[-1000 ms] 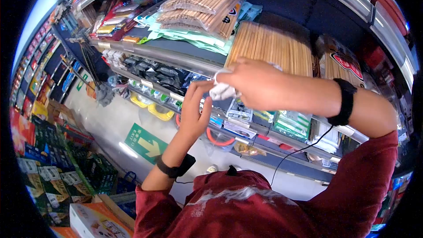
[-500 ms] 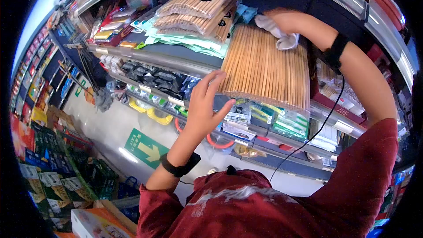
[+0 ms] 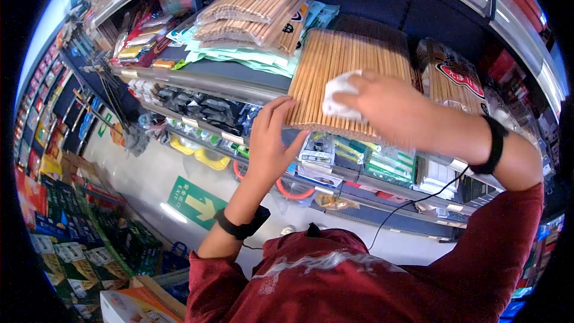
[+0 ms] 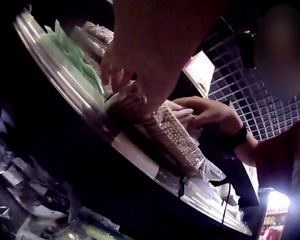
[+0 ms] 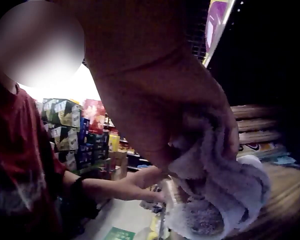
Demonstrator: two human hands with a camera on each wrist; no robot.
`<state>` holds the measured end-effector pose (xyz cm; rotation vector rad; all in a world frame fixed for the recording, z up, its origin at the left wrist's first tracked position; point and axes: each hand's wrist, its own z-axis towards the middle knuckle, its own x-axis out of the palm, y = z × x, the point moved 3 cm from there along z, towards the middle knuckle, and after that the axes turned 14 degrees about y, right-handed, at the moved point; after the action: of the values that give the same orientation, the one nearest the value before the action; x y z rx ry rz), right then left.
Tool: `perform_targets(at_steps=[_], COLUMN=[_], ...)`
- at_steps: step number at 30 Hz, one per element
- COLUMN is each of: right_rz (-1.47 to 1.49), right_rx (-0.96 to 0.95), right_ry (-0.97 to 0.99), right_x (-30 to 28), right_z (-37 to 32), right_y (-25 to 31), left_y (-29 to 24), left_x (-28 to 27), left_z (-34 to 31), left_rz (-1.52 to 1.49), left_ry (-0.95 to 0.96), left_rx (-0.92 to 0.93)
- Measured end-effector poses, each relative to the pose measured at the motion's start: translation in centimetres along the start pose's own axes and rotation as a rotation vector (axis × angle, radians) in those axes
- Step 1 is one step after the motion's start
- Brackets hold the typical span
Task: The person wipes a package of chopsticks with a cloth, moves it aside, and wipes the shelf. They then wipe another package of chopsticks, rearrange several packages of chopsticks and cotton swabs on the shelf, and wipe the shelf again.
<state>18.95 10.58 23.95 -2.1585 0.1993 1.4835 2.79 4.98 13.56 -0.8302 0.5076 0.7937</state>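
Note:
A wide clear pack of wooden chopsticks (image 3: 350, 51) lies flat on the shelf, its front end at the shelf edge. On top of it my right hand (image 3: 391, 104) grips a crumpled white cloth (image 3: 342, 97) and presses it near the front. The right wrist view shows the cloth's folds (image 5: 225, 190) bunched under the fingers. My left hand (image 3: 269, 146) is at the pack's front left corner, fingers loosely extended along the side and thumb spread below. In the left wrist view the round stick ends (image 4: 177, 135) show through the wrapping.
Left of the pack, more chopstick packs (image 3: 257, 15) are stacked on pale green packets (image 3: 233, 60). Another chopstick pack (image 3: 457, 81) lies to the right. A metal shelf rail (image 3: 203, 87) runs along the front. A thin black cable (image 3: 412, 203) hangs from the right wrist.
My right hand went with the cloth from the front left edge to the pack's back, then forward again to the front. The left hand moved up against the pack's corner.

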Motion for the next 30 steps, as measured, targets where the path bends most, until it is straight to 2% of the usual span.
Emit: perform_targets(at_steps=[2,6,8,10,12,14,15,17,20,24,27,30], right_rz=[-0.03,0.098,0.128,-0.051,-0.001,0.004,0.003,0.034,0.136,0.024,0.087,0.059], right_rx=[-0.193,-0.253,-0.008,0.105,0.31,0.391,0.392,0.321,0.359,0.359,0.339,0.201], right_ry=[-0.296,-0.193,-0.209,-0.311,-0.183,-0.11,-0.112,0.114,0.185,0.121,0.156,-0.027], right_x=[-0.4,-1.4,-2.1,-2.7,-2.5,0.0,1.7,4.7,4.3,1.7,1.0,1.8], right_z=[-2.3,-3.5,-2.4,-1.3,-0.2,1.0,1.7,3.1,2.9,1.5,0.1,-2.2], right_y=[1.6,1.3,-2.3,-6.2,-9.8,-14.0,-16.1,-18.7,-16.0,-11.0,-7.2,-3.1], left_y=[0.0,0.2,0.1,0.0,0.1,0.2,0.2,0.2,0.0,0.2,0.2,0.3], left_x=[0.1,0.3,0.4,0.4,0.5,0.6,0.7,0.6,0.7,1.0,1.1,0.9], left_z=[-0.1,0.0,-0.1,-0.1,-0.2,-0.3,-0.4,-0.5,-0.6,-0.6,-0.5,-0.6], left_rz=[-0.006,-0.028,-0.025,-0.015,-0.023,-0.029,-0.022,-0.013,-0.026,-0.051,-0.071,-0.084], left_ry=[0.005,0.002,-0.002,-0.007,-0.006,-0.006,-0.003,-0.006,0.013,0.003,0.0,0.014], left_rx=[-0.002,-0.018,-0.015,-0.017,-0.012,-0.009,-0.005,-0.004,-0.015,-0.028,-0.038,-0.042])
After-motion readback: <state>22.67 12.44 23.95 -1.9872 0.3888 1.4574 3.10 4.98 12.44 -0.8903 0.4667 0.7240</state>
